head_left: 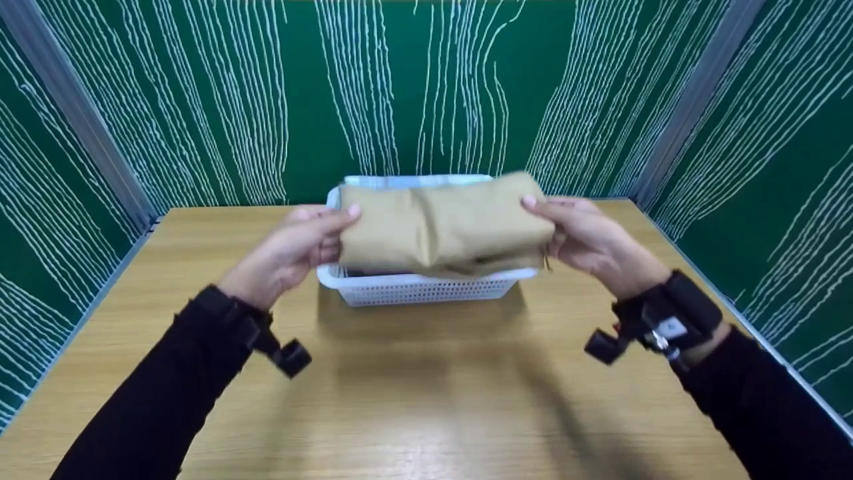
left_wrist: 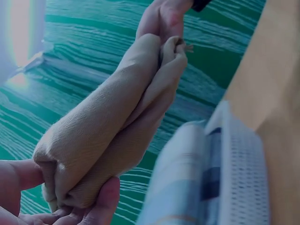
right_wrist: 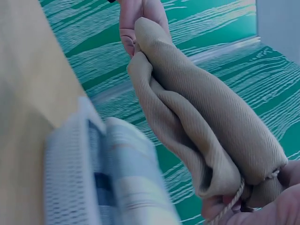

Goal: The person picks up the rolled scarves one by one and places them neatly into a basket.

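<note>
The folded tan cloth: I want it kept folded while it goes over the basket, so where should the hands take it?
At its two short ends, from left and right. The folded tan cloth is a long bundle of layers; the left hand and right hand each pinch one end, holding the layers together above the white basket.

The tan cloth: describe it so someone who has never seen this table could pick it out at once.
On the wooden table, near the green back wall, stands a white basket. Just above it, the left hand and right hand hold the folded cloth by its two ends. It is the only plain tan thing; another folded fabric in the basket is pale and striped.
</note>
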`<state>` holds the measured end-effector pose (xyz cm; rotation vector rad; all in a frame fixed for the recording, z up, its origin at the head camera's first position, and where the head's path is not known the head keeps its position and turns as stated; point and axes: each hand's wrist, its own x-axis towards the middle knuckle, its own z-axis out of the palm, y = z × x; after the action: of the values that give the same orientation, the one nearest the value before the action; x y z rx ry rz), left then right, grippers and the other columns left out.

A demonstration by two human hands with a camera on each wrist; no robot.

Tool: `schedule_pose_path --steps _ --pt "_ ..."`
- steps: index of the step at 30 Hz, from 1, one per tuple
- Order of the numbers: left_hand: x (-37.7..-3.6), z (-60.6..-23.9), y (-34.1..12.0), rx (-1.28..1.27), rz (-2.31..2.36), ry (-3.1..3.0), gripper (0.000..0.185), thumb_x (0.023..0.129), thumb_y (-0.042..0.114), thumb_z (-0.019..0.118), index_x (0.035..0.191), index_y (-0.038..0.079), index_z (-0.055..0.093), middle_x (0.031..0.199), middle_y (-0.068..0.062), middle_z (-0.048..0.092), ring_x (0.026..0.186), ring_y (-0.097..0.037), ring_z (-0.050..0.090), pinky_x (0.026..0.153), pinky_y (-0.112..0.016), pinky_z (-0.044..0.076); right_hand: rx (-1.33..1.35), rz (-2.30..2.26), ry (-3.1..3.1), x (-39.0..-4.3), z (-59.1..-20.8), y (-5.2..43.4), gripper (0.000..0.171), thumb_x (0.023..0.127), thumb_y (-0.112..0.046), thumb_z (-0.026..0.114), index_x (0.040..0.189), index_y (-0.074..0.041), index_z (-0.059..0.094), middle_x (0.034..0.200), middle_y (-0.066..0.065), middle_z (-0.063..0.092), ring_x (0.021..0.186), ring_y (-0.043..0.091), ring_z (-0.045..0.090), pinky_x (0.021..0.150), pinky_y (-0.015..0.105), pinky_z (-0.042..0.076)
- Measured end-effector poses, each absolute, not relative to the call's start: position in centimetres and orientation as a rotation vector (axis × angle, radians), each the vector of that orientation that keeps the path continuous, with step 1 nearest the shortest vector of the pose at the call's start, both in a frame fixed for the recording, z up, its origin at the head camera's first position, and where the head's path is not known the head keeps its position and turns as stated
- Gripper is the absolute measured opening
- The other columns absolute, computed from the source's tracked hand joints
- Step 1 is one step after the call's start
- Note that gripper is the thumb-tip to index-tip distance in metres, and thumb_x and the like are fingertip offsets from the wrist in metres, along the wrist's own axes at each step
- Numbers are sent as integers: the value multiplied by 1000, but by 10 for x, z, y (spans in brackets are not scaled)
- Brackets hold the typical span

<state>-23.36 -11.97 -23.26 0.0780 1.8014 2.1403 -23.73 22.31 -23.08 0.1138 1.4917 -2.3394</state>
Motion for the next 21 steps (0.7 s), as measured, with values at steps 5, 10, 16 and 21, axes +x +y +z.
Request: schedule_pose_path --steps 5,10,16,21 --pt "-257 -211 -112 18 2277 1817 16 94 17 62 100 2 64 67 -1 59 55 -9 52 54 -17 48 212 -2476 1458 -260 -208 218 14 83 -4 72 96 -4 69 103 10 68 95 22 64 86 35 51" --pt "-287 -214 -104 -99 2356 1801 28 93 19 64 114 0 61 86 -6 63 74 -15 58 64 -25 53 285 -2542 1450 -288 -204 215 5 82 -1 73 87 -2 72 104 8 65 90 22 64 81 36 53" --pt "-321 -228 -98 -148 2404 1838 19 93 19 63 104 3 61 84 -5 57 70 -13 53 57 -22 48 372 -2564 1506 -321 -210 210 32 82 0 72 114 0 64 143 4 31 118 22 48 94 38 46" --pt "-345 -233 -94 -168 2447 1849 16 93 18 63 100 5 60 77 -2 53 64 -11 49 55 -22 45 383 -2560 1563 -346 -216 206 61 87 -1 67 142 -3 39 148 5 20 125 22 39 100 36 41"
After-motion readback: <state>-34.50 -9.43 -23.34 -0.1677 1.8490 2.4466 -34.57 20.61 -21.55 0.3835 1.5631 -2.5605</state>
